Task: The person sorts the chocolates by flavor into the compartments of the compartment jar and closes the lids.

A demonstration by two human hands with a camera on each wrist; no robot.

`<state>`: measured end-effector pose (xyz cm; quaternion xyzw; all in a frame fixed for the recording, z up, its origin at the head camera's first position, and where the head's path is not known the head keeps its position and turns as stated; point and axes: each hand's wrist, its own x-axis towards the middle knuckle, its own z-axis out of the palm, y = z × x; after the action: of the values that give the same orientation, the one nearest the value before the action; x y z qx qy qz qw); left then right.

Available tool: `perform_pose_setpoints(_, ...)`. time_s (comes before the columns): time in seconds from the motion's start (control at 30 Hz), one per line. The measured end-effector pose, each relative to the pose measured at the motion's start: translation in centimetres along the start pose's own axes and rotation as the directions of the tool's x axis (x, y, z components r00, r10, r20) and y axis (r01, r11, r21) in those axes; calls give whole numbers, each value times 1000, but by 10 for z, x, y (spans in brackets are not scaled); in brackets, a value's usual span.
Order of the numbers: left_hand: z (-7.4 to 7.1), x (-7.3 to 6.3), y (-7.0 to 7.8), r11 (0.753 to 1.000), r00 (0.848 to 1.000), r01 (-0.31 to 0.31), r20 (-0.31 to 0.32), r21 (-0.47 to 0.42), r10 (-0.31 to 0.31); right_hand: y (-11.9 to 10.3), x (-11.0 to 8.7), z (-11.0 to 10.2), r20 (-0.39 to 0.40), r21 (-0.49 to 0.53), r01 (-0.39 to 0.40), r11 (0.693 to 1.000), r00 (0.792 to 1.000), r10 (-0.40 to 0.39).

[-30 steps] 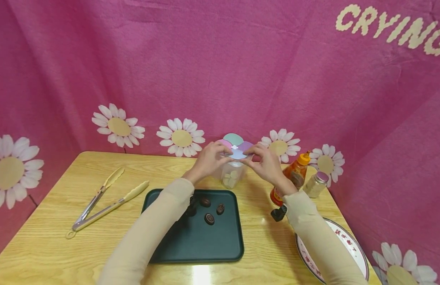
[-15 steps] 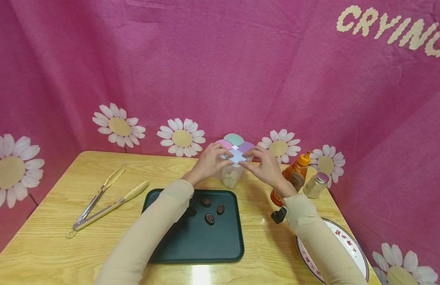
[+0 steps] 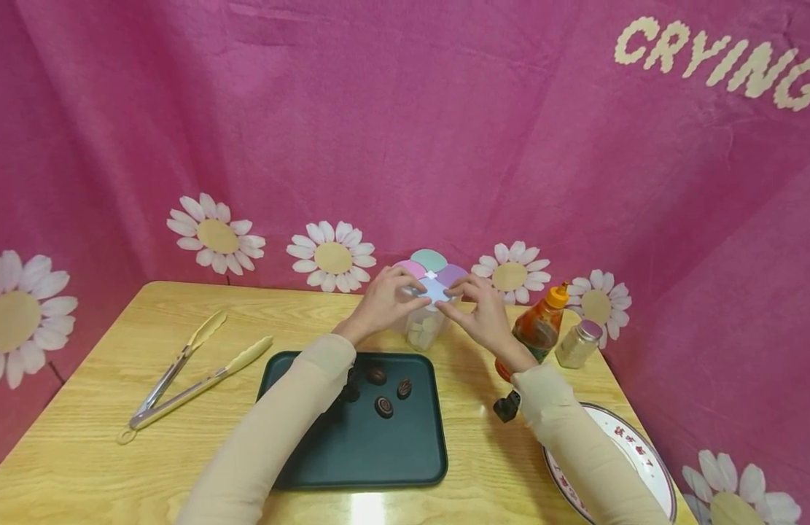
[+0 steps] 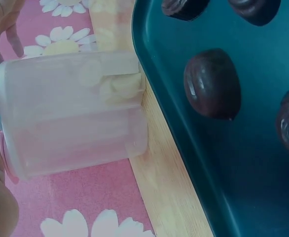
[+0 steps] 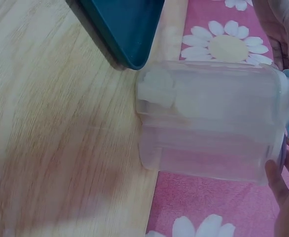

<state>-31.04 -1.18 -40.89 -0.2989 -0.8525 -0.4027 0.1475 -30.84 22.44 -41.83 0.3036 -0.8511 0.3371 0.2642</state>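
One left hand, one right hand, fingers pinching a blue lid, clear canister beneath

4 chocs vis., 1 ea.: contnr, tray, tongs, btl, jar, plate

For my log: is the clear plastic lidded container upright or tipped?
Upright: the container stands on the light wooden table, its pastel petal-shaped lids uppermost.

The left sleeve hides the near-left corner of the tray from me; the right sleeve covers much of the plate, the right wrist part of the bottle. Pale pieces blur inside the cloudy container.
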Motion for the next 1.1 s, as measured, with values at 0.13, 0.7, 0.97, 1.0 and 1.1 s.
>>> perform_pose_setpoints(0.13, 1, -1, -1, 1000, 1000, -7, -22, -15, 7, 1, 0, 2, -5, 14, -13, 1000, 1000, 13)
perform_pose_setpoints(0.7, 4, -2, -7, 999, 998, -49, -41, -1, 49, 5, -3, 8, -40, -30, 32, 999, 999, -34)
perform_pose_setpoints(0.97, 1, 0, -7, 999, 999, -38, -29, 2, 38, 3, 0, 5, -24, -34, 55, 998, 998, -56)
perform_pose_setpoints(1.0, 0, 1, -6, 999, 999, -37, -27, 4, 37, 3, 0, 3, -12, -30, 53, 998, 999, -53)
perform_pose_setpoints(1.1, -1, 3, -6, 1000, 999, -24, -33, 16, 24, 0, 3, -1, 18, -31, 39, 999, 999, -38)
